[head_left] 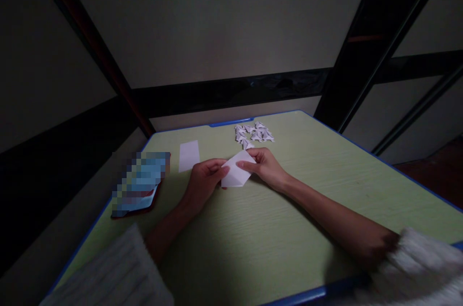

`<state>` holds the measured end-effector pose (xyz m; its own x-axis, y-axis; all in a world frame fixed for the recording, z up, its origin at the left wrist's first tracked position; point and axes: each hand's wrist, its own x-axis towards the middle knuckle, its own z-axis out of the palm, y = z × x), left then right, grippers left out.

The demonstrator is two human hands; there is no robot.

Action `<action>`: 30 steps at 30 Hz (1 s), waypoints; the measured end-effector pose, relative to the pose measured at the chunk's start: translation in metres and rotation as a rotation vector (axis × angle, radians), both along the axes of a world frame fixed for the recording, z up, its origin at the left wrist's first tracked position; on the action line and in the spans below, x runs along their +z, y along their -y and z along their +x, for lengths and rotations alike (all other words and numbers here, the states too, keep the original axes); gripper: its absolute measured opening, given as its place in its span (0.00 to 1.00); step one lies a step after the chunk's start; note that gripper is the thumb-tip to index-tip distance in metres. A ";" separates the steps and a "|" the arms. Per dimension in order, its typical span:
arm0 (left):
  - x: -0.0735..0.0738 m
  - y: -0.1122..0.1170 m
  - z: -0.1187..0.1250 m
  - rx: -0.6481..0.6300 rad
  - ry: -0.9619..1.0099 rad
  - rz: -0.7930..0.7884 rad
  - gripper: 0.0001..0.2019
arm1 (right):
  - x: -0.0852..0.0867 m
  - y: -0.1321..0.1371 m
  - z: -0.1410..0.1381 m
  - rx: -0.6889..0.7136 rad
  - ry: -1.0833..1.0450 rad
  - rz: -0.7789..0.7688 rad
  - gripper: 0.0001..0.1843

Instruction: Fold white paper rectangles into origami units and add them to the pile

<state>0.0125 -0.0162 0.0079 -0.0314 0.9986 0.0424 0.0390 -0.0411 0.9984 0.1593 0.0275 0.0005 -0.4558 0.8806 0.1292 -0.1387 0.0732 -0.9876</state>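
Observation:
Between my two hands is a small sheet of white paper (236, 176), folded so that its outline has several angled corners. My left hand (207, 175) pinches its left edge, thumb on top and fingers underneath. On the other side, my right hand (266, 167) grips the paper with the thumb pressed flat on its face and the fingers behind. The paper is held just over the table. Just beyond it lie several small folded paper figures (256, 135), pointed in shape and grouped together. A flat white paper rectangle (189, 155) rests left of them.
A phone or tablet with a dark red edge (155, 200) lies at the table's left, its screen partly pixelated. The pale green table (325, 166) has a blue rim. Behind it stand light panels (224, 21) with dark bands.

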 end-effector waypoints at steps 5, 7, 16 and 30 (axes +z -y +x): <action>-0.003 -0.002 -0.002 -0.004 0.113 -0.020 0.10 | 0.001 -0.002 0.004 0.027 0.008 0.041 0.07; -0.004 -0.003 -0.004 0.019 0.112 -0.012 0.10 | 0.002 -0.002 0.005 0.029 0.006 0.056 0.06; -0.002 -0.002 -0.004 0.012 0.147 -0.004 0.05 | 0.000 -0.003 0.006 0.004 -0.012 0.061 0.06; 0.006 0.001 -0.001 0.035 -0.074 0.087 0.04 | 0.002 -0.004 0.005 0.020 -0.030 0.064 0.06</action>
